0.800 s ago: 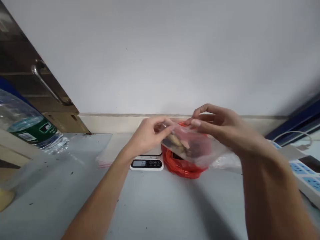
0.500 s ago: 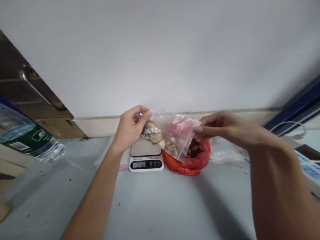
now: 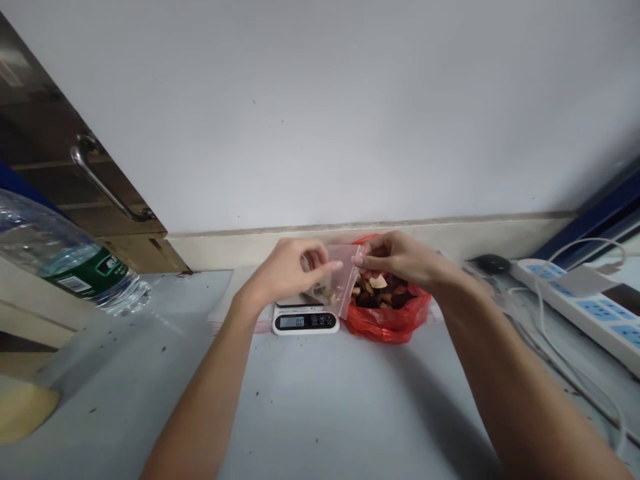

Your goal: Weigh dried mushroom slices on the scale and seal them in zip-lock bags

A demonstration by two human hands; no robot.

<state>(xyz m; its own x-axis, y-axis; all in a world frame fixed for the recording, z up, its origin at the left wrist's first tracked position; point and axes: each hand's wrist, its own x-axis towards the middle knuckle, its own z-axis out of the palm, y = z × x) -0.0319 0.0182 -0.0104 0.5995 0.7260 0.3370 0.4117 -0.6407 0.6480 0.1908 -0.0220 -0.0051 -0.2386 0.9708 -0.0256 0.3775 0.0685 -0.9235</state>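
Note:
My left hand [image 3: 295,272] is closed, thumb and fingers curled at the left side of a clear zip-lock bag [image 3: 345,275]. At the bag's upper right corner, my right hand [image 3: 395,257] pinches the edge near the zip strip. Pale and dark dried pieces show through the plastic, partly hidden by my left hand. Below the bag stands a white kitchen scale [image 3: 306,323], its display reading 0.0 and its plate mostly covered from sight. Right beside it sits an open red plastic bag [image 3: 387,328] full of brown dried slices [image 3: 385,291].
A large water bottle [image 3: 83,267] leans in at the left. White power strips [image 3: 585,300] and loose cables [image 3: 555,353] lie at the right, near a black mouse-like object [image 3: 493,264]. Flat plastic bags [image 3: 225,313] lie left of the scale; a wall [image 3: 350,120] rises behind.
My right hand has moved left, closer to my left hand, bringing the zip-lock bag off the red bag's opening. More of the dried slices show. The view has shifted slightly left.

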